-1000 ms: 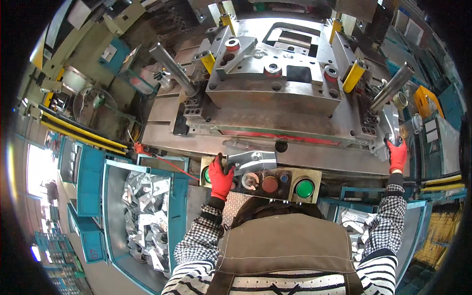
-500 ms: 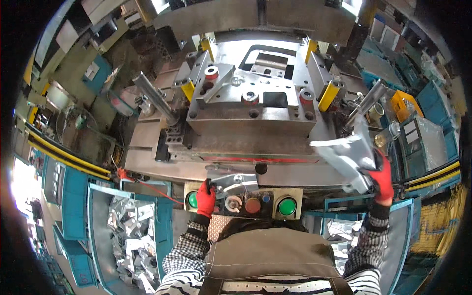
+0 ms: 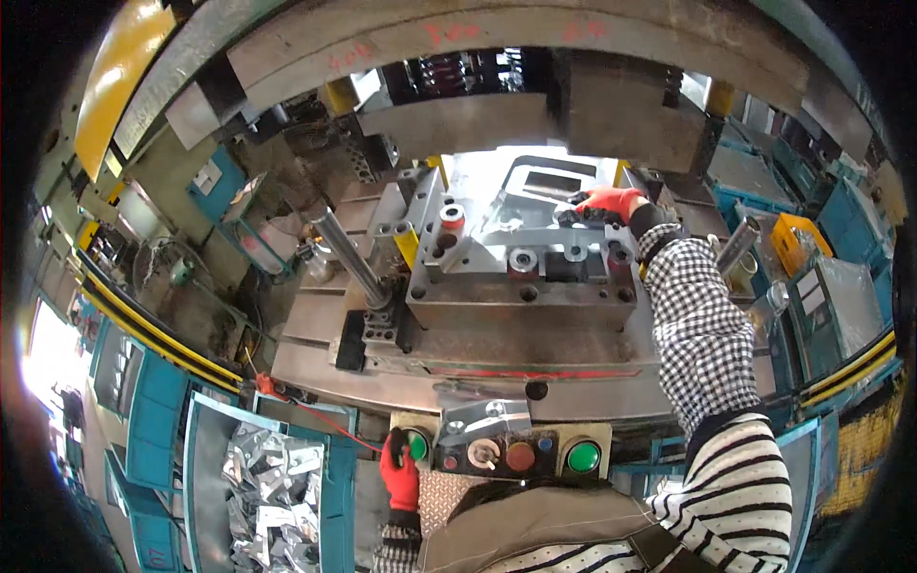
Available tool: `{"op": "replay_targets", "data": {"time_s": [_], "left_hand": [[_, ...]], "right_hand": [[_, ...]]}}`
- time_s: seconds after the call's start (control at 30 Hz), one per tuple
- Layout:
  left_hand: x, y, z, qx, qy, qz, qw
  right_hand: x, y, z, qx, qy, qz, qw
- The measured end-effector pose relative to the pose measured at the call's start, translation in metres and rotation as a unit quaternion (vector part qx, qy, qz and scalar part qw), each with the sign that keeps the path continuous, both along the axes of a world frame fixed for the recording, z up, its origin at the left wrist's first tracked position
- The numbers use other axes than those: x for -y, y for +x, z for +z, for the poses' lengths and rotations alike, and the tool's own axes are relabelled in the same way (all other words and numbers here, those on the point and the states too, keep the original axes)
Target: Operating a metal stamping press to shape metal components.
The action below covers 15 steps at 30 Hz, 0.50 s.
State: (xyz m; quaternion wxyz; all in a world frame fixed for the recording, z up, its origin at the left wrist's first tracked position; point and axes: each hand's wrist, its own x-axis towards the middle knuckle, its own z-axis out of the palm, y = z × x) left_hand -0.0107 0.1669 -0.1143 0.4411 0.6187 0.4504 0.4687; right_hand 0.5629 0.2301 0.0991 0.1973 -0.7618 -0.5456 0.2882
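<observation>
My right hand [image 3: 611, 202], in a red glove with dark fingertips, reaches over the die [image 3: 521, 304] of a press. Its fingers are closed at the right side of a shiny sheet-metal part [image 3: 518, 183], which lies over the upper face of the die. My left hand [image 3: 401, 475], gloved the same way, is at the left end of the control panel, beside a green push button [image 3: 414, 446]. It holds nothing, and its fingers are partly turned from view. A smaller formed metal piece [image 3: 485, 418] rests across the panel's top, apart from my left hand.
The press's upper block [image 3: 458, 129] hangs above the die. A steel guide post [image 3: 351, 258] stands at left, another [image 3: 738, 245] at right. A blue bin [image 3: 196, 477] of metal pieces sits at lower left. Another green button [image 3: 583, 456] is at the panel's right end.
My right hand has carried the sheet-metal part from the right side onto the die. My left hand has let go of the smaller piece and moved down beside the green button.
</observation>
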Motion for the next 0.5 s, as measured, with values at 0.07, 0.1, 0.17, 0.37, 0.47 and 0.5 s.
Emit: {"op": "replay_targets", "data": {"time_s": [0.07,0.1,0.17,0.37,0.47,0.5], "left_hand": [[-0.006,-0.02,-0.018,0.005,0.025,0.034,0.999],[-0.001,-0.045,-0.02,-0.013,0.005,0.078,0.997],[0.005,-0.064,-0.014,-0.025,-0.014,0.106,0.994],[-0.001,-0.08,-0.011,-0.012,-0.011,0.178,0.984],[-0.013,-0.075,-0.022,0.047,-0.025,0.151,0.987],[-0.019,-0.065,-0.02,0.016,-0.038,0.139,0.989]], "right_hand": [[-0.02,0.055,-0.037,-0.038,-0.034,-0.045,0.998],[-0.038,0.028,-0.038,-0.049,-0.032,0.026,0.998],[-0.044,0.013,-0.038,-0.119,0.025,0.206,0.971],[-0.059,-0.024,-0.035,0.062,-0.03,0.017,0.998],[-0.046,-0.061,-0.015,0.283,0.001,-0.033,0.959],[-0.032,-0.083,-0.002,0.354,0.06,-0.056,0.932]]}}
